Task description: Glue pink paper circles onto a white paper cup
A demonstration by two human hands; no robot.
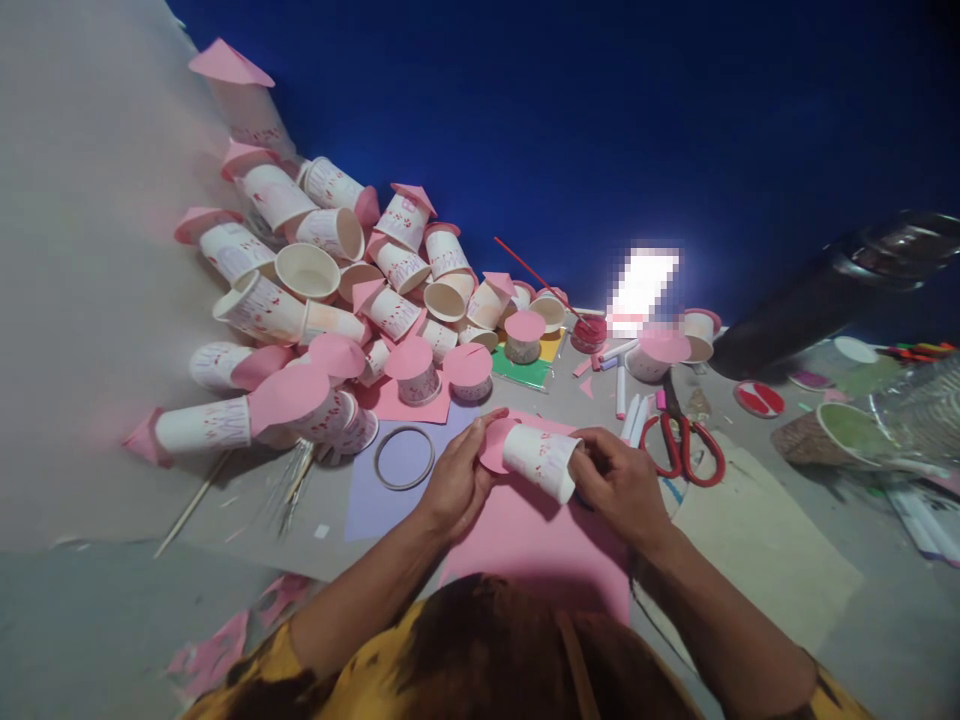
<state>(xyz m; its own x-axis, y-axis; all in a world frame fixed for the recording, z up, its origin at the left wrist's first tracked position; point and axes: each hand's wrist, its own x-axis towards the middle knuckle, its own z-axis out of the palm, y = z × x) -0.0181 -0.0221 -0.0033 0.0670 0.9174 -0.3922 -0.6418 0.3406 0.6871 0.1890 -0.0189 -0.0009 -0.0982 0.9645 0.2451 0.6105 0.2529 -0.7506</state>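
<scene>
A white paper cup (538, 458) with red and purple drawn marks lies on its side between my hands. At its left end sits a round pink paper piece (493, 446). My left hand (459, 478) is closed around the edge of that pink piece. My right hand (615, 478) grips the cup's open rim, with some fingers reaching into its mouth. Beneath them is a pink paper sheet (540, 545), which overlaps a lilac sheet (367, 510). A roll of tape (404, 458) lies on the lilac sheet, left of my left hand.
Many decorated cups with pink paper tops (300, 270) are piled at the left and back. Red-handled scissors (684, 450) and white markers (636, 415) lie right of my right hand. A dark bottle (810, 295) stands farther right. Thin brushes (298, 480) lie at left.
</scene>
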